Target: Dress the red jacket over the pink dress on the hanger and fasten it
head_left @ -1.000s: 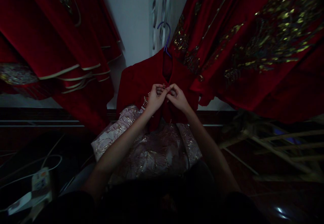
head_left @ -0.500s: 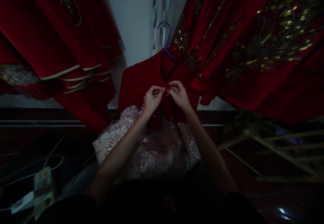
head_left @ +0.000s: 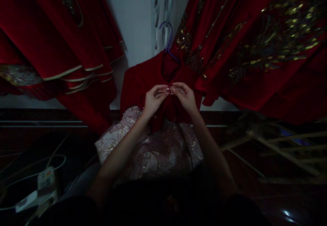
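Note:
A dark red jacket point(head_left: 139, 83) hangs on a blue hanger point(head_left: 167, 36) in front of me. My left hand point(head_left: 153, 100) and my right hand point(head_left: 184, 97) meet at the front opening just below the collar. Both hands pinch the two front edges together with closed fingers. What sits between the fingertips is too small to make out. Below the jacket lies a pink and gold brocade fabric point(head_left: 158, 151), under my forearms.
Red velvet garments with cream piping point(head_left: 63, 55) hang at the left. A red garment with gold embroidery point(head_left: 268, 48) hangs at the right. A white power strip with cables point(head_left: 44, 185) lies on the dark floor at lower left. Pale wooden slats point(head_left: 281, 147) stand at right.
The jacket's collar has opened wider above my hands. My fingertips have shifted slightly upward along the front opening and stay pinched together.

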Action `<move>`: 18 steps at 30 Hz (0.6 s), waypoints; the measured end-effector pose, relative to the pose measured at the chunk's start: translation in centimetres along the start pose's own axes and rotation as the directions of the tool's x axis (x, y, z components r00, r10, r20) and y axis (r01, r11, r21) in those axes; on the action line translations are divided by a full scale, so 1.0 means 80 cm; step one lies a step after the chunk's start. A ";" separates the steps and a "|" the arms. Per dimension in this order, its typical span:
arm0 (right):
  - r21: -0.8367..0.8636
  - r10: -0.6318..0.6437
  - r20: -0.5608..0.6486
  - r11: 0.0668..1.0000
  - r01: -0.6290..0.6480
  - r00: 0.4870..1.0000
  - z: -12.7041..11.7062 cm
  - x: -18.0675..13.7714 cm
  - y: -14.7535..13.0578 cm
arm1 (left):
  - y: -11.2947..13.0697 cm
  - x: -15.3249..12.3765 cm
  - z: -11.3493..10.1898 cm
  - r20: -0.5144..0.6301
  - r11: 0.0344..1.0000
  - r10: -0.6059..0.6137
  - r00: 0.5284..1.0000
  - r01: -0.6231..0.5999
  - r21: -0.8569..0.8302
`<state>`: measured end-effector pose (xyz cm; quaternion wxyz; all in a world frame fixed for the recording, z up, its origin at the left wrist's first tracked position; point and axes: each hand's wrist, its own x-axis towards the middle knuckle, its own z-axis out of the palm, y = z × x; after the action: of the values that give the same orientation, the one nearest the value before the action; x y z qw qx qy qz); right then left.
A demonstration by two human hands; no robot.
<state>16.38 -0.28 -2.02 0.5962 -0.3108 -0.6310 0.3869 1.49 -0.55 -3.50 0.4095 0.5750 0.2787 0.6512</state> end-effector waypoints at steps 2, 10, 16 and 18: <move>-0.008 -0.007 0.003 1.000 0.007 1.000 0.001 0.000 0.000 | 0.000 -0.001 0.000 -0.020 1.000 0.005 1.000 -0.004 0.014; -0.111 -0.080 -0.052 0.991 0.074 0.995 0.008 0.002 0.008 | -0.001 -0.003 0.007 -0.100 0.994 0.071 0.992 -0.062 0.094; -0.205 -0.129 -0.123 0.973 0.102 0.984 0.015 -0.003 0.005 | 0.003 -0.005 0.008 -0.096 0.969 0.139 0.986 -0.115 0.217; -0.240 -0.155 -0.140 0.964 0.118 0.978 0.015 -0.006 0.002 | 0.003 -0.005 0.009 -0.094 0.962 0.152 0.984 -0.126 0.243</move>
<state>15.21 -0.75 -2.36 0.6293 -0.3630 -0.6427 0.2433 2.11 -1.07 -3.35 0.2753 0.6005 0.3355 0.6717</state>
